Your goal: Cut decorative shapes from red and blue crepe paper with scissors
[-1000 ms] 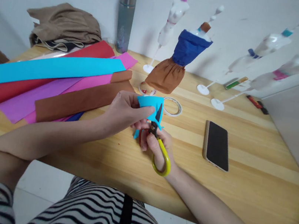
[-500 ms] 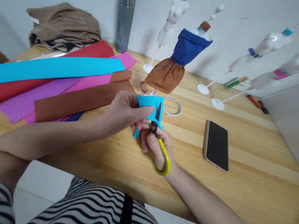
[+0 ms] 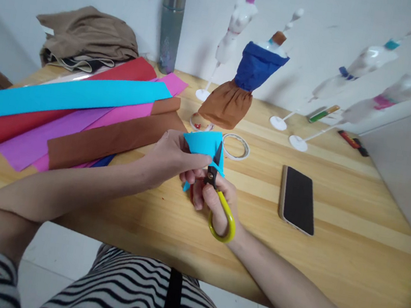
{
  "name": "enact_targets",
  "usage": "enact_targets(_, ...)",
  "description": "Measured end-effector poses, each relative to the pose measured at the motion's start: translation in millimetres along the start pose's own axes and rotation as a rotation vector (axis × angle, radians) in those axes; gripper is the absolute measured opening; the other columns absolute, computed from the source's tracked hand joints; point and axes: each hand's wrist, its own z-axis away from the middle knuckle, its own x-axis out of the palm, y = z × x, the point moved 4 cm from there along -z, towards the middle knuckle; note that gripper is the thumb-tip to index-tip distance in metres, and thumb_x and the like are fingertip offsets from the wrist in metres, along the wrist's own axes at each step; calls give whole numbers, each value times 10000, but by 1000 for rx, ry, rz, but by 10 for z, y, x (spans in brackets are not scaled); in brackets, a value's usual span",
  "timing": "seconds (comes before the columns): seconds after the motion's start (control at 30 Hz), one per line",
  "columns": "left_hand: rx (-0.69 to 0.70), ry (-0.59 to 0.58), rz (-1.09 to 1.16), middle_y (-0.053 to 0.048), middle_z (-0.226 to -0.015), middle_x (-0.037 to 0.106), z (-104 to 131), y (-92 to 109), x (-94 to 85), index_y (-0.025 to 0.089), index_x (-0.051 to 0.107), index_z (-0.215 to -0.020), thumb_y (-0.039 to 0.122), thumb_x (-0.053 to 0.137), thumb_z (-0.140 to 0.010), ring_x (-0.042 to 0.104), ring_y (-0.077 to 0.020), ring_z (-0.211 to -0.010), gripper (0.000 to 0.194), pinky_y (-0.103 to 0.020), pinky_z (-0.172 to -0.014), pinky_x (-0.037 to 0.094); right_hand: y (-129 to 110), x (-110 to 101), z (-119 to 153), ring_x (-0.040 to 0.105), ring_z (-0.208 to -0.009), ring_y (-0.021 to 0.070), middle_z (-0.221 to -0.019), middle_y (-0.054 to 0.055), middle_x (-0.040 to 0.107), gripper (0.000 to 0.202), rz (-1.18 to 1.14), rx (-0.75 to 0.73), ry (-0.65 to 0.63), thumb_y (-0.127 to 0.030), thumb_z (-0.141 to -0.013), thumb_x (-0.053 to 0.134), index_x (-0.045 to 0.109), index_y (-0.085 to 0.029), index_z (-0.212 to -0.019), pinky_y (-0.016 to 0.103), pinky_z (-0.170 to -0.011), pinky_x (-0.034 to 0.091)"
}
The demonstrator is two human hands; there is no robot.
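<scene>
A small piece of bright blue crepe-like paper [image 3: 202,142] is pinched between the thumb and fingers of my left hand [image 3: 174,157]. My right hand [image 3: 218,197] grips scissors [image 3: 224,218] with a yellow handle loop and dark blades. The blades point away from me and lie across the right part of the blue paper, with a strip of it on their right side. Part of the lower blade is hidden by the paper and fingers. Just beyond the hands, a white tape roll [image 3: 236,147] lies flat on the wooden table [image 3: 252,253].
Behind stands a mini mannequin in a blue top [image 3: 259,67] and brown skirt [image 3: 226,104], among other white mannequins [image 3: 242,18]. Coloured sheets [image 3: 70,98], brown cloth [image 3: 92,34] and a flask [image 3: 170,30] are on the left. A phone [image 3: 299,200] lies right.
The blue paper has shifted slightly left in my left hand and bends more. The strip by the blades stands farther apart from the rest. The scissors stay nearly in place.
</scene>
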Motion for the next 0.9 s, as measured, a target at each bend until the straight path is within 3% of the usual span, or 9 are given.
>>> enact_targets(0.37, 3, 13, -61, -17, -494, 614, 18, 15, -1, 147, 635, -520, 228, 685, -651, 542, -107, -461, 162, -226, -479, 442, -112, 68, -22, 443, -483, 85, -878, 21, 694, 321, 2, -96, -46, -522, -1001, 679, 729, -223, -1103, 259, -441, 378)
enact_targets(0.9, 26, 36, -77, 0, -483, 605, 21, 14, 3, 157, 624, -496, 198, 669, -651, 535, -93, -447, 167, -210, -462, 439, -128, 78, -22, 451, -502, 91, -874, 27, 692, 312, 17, -80, -64, -518, -1003, 676, 730, -222, -1088, 253, -461, 398)
